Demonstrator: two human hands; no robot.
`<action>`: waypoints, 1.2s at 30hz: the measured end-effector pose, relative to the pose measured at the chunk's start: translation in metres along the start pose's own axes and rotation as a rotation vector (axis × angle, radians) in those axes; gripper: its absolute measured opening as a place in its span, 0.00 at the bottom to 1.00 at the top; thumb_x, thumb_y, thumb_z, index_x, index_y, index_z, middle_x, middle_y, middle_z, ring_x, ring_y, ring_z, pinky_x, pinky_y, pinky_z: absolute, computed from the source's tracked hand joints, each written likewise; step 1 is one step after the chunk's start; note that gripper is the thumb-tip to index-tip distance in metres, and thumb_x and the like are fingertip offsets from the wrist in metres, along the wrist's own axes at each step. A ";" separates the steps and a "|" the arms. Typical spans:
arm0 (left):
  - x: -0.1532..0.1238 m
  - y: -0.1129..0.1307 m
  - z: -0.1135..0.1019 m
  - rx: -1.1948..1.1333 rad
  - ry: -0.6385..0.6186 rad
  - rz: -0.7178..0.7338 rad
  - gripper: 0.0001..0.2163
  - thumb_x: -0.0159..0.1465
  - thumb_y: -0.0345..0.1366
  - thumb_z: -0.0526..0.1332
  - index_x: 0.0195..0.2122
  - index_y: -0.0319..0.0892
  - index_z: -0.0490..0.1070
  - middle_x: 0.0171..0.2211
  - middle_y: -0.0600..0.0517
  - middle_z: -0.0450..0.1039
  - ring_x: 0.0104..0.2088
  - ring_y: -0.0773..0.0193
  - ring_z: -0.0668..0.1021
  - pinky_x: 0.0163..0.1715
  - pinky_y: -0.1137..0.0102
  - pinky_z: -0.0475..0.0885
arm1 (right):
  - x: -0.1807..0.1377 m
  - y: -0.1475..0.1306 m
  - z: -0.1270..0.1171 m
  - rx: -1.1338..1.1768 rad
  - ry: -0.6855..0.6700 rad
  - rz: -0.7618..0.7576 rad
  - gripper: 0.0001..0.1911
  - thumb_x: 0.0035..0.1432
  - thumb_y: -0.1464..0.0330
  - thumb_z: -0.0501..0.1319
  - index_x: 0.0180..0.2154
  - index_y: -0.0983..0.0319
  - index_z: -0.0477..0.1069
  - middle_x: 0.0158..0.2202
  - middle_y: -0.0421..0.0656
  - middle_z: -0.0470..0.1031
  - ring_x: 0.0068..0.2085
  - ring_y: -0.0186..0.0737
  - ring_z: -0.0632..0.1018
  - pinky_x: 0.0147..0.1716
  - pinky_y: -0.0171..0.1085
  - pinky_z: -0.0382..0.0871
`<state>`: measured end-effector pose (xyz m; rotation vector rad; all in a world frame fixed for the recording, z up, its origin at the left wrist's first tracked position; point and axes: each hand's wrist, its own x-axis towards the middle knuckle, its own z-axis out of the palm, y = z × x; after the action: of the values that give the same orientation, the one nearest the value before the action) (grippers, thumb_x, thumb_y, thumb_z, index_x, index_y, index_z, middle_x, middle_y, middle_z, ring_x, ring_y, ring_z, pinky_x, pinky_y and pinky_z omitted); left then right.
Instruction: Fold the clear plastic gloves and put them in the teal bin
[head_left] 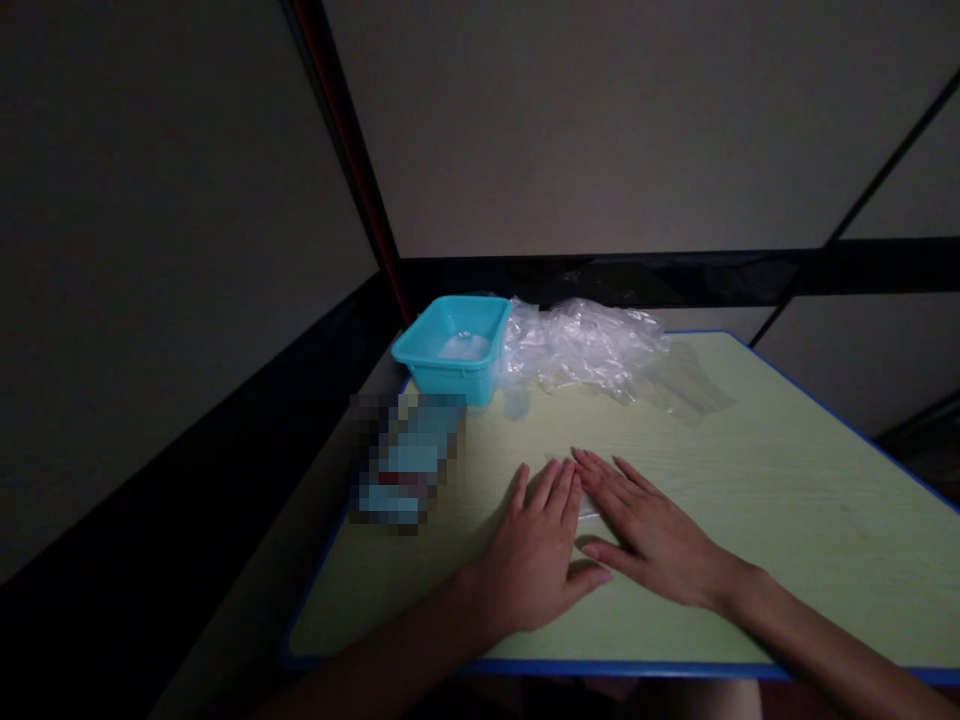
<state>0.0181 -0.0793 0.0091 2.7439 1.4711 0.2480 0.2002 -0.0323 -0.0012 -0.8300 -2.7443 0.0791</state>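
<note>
My left hand point(534, 555) lies flat on the pale green table point(787, 480), fingers stretched out and together. My right hand point(645, 530) lies flat beside it, fingers extended, fingertips meeting those of the left. Both press on a thin clear plastic sheet point(587, 505) that barely shows between the fingers. A heap of clear plastic bags point(581, 345) sits at the far edge of the table. A turquoise plastic tub point(454, 345) stands left of the heap.
A blurred-out object point(405, 460) lies on the table's left side, in front of the tub. The table has a blue rim point(600, 668) along its near edge. Dark walls and a black rail stand behind the table.
</note>
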 end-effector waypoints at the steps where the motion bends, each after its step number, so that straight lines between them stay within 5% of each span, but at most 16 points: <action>1: -0.001 0.000 0.001 0.003 0.009 -0.002 0.34 0.62 0.56 0.43 0.60 0.31 0.48 0.62 0.38 0.46 0.62 0.50 0.47 0.58 0.52 0.44 | 0.000 0.001 -0.001 0.030 0.016 0.010 0.38 0.59 0.55 0.52 0.63 0.66 0.38 0.62 0.53 0.50 0.61 0.46 0.53 0.57 0.51 0.53; 9: -0.003 -0.002 0.006 -0.009 0.067 -0.012 0.36 0.62 0.55 0.44 0.61 0.30 0.43 0.64 0.39 0.37 0.63 0.53 0.41 0.59 0.55 0.44 | -0.004 0.014 -0.017 -0.009 0.143 -0.190 0.14 0.63 0.69 0.50 0.48 0.63 0.67 0.50 0.48 0.70 0.51 0.41 0.70 0.47 0.43 0.67; 15: -0.002 -0.001 0.007 -0.026 0.066 -0.033 0.37 0.61 0.55 0.46 0.61 0.30 0.42 0.63 0.39 0.41 0.63 0.54 0.42 0.59 0.55 0.43 | 0.000 0.012 -0.025 -0.199 0.117 -0.339 0.13 0.63 0.74 0.48 0.42 0.65 0.70 0.40 0.48 0.75 0.42 0.41 0.74 0.42 0.43 0.69; 23: 0.007 -0.003 0.005 -0.239 0.090 -0.099 0.36 0.57 0.46 0.57 0.61 0.32 0.43 0.61 0.37 0.51 0.60 0.52 0.54 0.58 0.53 0.47 | 0.009 0.015 -0.019 -0.238 0.116 -0.242 0.13 0.61 0.75 0.49 0.38 0.65 0.71 0.40 0.48 0.75 0.41 0.43 0.73 0.42 0.44 0.67; 29: 0.031 -0.012 0.005 -0.767 0.450 -0.285 0.13 0.53 0.29 0.60 0.40 0.41 0.67 0.41 0.48 0.70 0.45 0.56 0.70 0.49 0.59 0.61 | 0.022 0.013 -0.025 0.188 0.218 0.065 0.12 0.58 0.72 0.49 0.35 0.64 0.71 0.31 0.46 0.75 0.34 0.41 0.75 0.34 0.41 0.69; 32: 0.039 -0.018 0.008 -0.908 0.508 -0.330 0.02 0.56 0.30 0.56 0.31 0.41 0.66 0.32 0.52 0.69 0.36 0.62 0.72 0.41 0.67 0.66 | 0.033 0.009 -0.032 0.516 0.271 0.252 0.08 0.56 0.70 0.53 0.34 0.63 0.71 0.30 0.43 0.75 0.32 0.39 0.75 0.30 0.37 0.68; 36: 0.043 -0.022 0.010 -1.106 0.513 -0.380 0.02 0.57 0.32 0.55 0.30 0.40 0.63 0.27 0.55 0.64 0.29 0.67 0.69 0.30 0.74 0.65 | 0.044 0.010 -0.023 0.933 0.369 0.391 0.08 0.52 0.66 0.59 0.34 0.63 0.69 0.27 0.41 0.73 0.28 0.36 0.73 0.26 0.35 0.66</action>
<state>0.0249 -0.0310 0.0025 1.5406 1.2749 1.3284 0.1765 0.0000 0.0301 -0.9252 -1.8269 1.0589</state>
